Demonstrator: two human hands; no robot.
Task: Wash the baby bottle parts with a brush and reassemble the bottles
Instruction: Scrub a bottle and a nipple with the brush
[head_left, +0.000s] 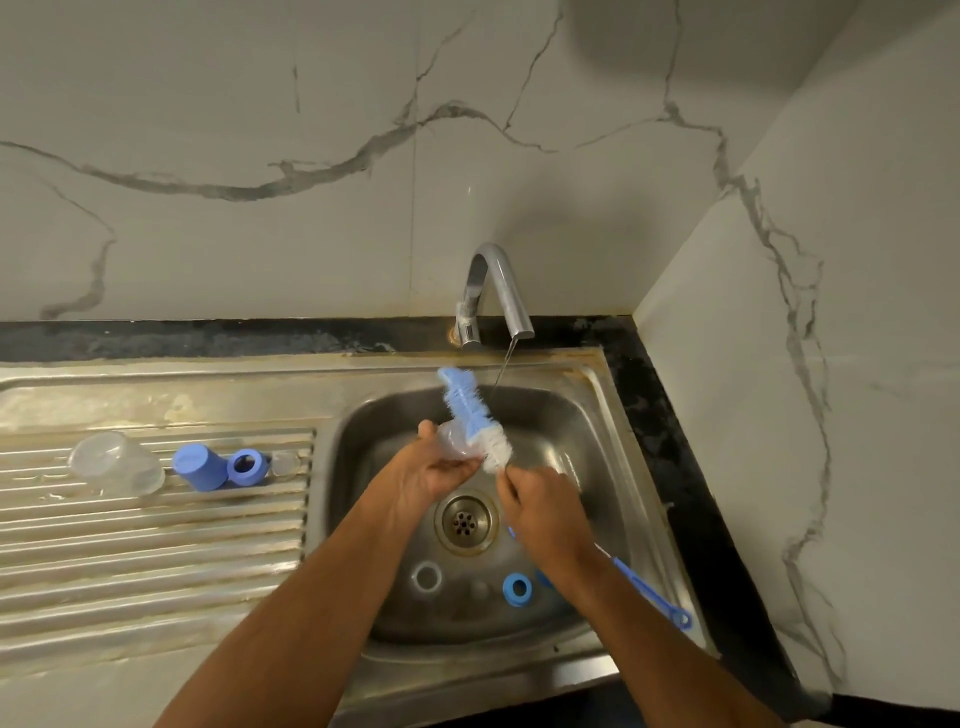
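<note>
clear teat (453, 441) in left hand (431, 475), brush (475, 418) against it

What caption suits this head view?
Left hand holds a clear nipple while the right hand scrubs it with a bottle brush.

No text, label, brand, number or sign is showing legibly anywhere in this view. The clear plastic baby bottle (115, 464) lying on the ribbed steel draining board (156, 535) may be carrying faint measuring marks, but it is appearing too small and blurred to tell.
</note>
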